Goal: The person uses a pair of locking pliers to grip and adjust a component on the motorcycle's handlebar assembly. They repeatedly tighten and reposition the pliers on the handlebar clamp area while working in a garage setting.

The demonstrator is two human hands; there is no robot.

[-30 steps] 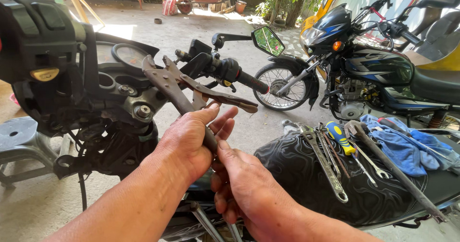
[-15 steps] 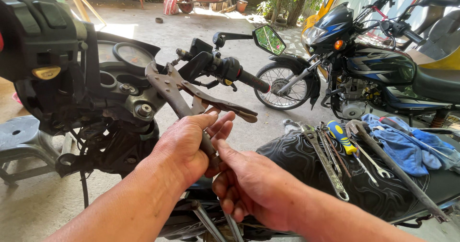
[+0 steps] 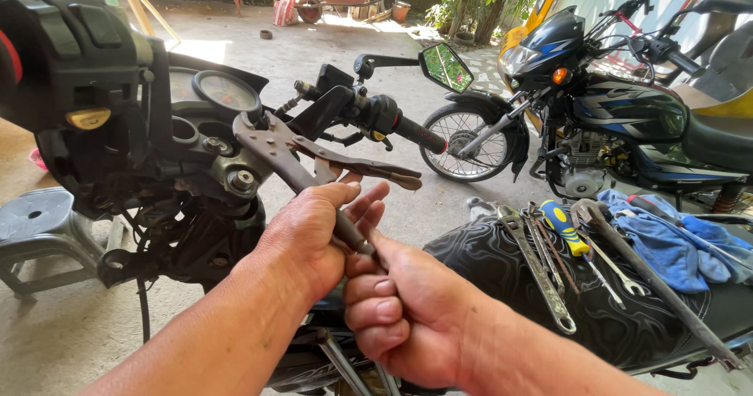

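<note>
**Locking pliers in both hands at the stripped steering head**

At nine o'clock, low down, a grey plastic stool (image 3: 35,222) stands on the concrete floor. Above it, at ten o'clock, the black dismantled front of a motorcycle (image 3: 169,168) shows its round gauge and an exposed hex nut (image 3: 241,180) on the steering head; nothing grips that nut at present.

Toward the centre, the rusty brown steel locking pliers (image 3: 314,162) angle up to eleven o'clock, their jaws standing open just above the nut, the release lever splayed out to the right. The left hand (image 3: 310,235) is wrapped round the lower handle, fingers loosely extended over it. Just below, at six o'clock, the right hand (image 3: 400,317) is curled, pinching the handle's end, where the adjusting screw would be, though that is hidden. As a judgement, the tool is being set, not yet clamped on anything.

At three o'clock, the black patterned motorcycle seat (image 3: 486,263) carries a long silver adjustable wrench (image 3: 537,267), a blue-and-yellow screwdriver (image 3: 565,227) and a blue cloth (image 3: 674,243).
</note>
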